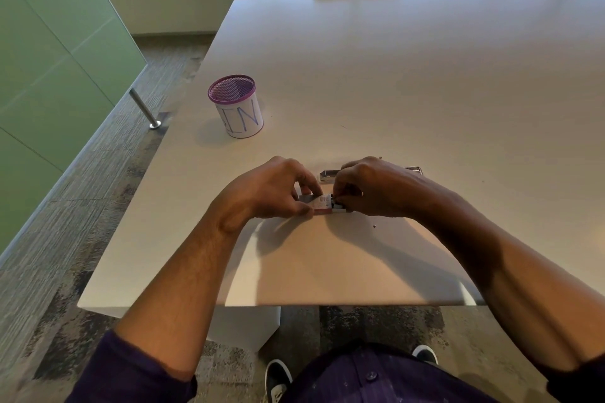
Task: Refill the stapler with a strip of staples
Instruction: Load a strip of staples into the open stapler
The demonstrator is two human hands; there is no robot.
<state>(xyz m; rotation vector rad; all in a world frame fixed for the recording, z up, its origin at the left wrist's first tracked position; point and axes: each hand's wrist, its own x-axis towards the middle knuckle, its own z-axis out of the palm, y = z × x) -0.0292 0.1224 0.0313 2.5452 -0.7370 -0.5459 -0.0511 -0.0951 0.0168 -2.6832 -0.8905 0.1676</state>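
Step in hand, judged: drawing staples out of the box; stapler not yet loaded.

Left hand (271,188) is clamped, thumb and fingers, on the small white cardboard staple box with barcode (319,203), held low over the white table top (393,75) near the front edge. Right hand (363,188) is pinched at the box's open right end, where grey staple strips (340,206) show; whether it grips the strips or the inner tray, cannot tell.

Silver metal stapler (327,175) lies on the table just behind the hands, mostly hidden by the right hand; open or shut, can't tell.

Purple mesh pen cup w/ white paper label (236,106) stands well apart, left rear.

Recs:
- Keep box level; strips may spill.
- Pull straight along the box axis, w/o twisting; strips likely snap if bent.
- Take one strip only.
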